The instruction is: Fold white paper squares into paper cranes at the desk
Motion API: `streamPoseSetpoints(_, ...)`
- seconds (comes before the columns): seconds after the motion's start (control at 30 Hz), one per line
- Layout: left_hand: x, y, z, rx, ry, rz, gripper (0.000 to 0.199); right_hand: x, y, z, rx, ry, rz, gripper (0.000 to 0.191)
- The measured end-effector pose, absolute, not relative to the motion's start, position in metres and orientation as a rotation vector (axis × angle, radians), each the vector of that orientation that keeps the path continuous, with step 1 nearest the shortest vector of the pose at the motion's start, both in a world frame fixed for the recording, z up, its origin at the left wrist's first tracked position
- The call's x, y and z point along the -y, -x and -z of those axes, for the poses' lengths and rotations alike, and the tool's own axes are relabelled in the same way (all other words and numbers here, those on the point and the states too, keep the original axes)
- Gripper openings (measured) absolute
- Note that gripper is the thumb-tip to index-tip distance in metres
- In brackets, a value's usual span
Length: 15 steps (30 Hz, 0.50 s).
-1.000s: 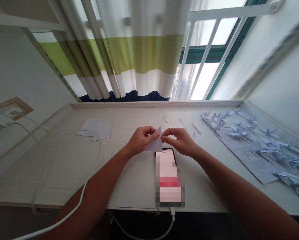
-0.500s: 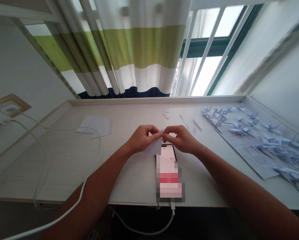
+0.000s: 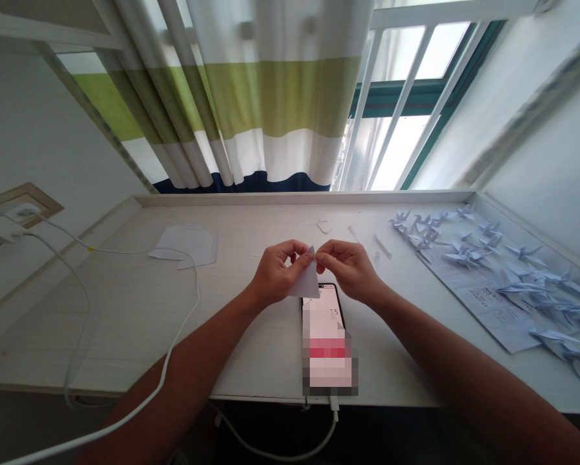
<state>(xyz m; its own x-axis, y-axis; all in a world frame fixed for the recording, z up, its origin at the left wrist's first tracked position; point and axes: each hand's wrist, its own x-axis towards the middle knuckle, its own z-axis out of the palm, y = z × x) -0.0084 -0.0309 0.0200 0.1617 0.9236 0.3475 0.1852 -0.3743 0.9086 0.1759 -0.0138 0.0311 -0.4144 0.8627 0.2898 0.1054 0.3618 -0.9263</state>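
A folded white paper is pinched between the thumb and fingers of my left hand, its pointed tip upward and its wider part hanging down. My right hand pinches the paper's right edge close to the tip, thumb and forefinger together. Both hands are nearly touching above the table. Just below them a phone lies face up, its top edge near the paper, with a cable plugged into its lower end.
Flat white sheets lie at the left. Paper scraps are behind my right hand. Several folded paper cranes cover a printed sheet at the right. A white cable crosses above my left forearm.
The paper has turned slightly and looks narrower, its lower corner a little further right. My left hand has shifted slightly right, and my right thumb and forefinger have closed in on the paper.
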Motion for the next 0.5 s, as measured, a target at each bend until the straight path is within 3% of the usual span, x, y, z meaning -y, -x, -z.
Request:
streamPoseSetpoints(0.13,0.030,0.012,-0.023,-1.083,-1.713,-1.193,0.025,0.011,-0.180,-0.034,1.835,0.863,-1.217,0.022)
streamPoseSetpoints(0.5,0.031,0.017,-0.028,-1.120,-1.861,-1.001,0.022,0.016,-0.181,-0.047,2.043,1.063,-1.062,0.020)
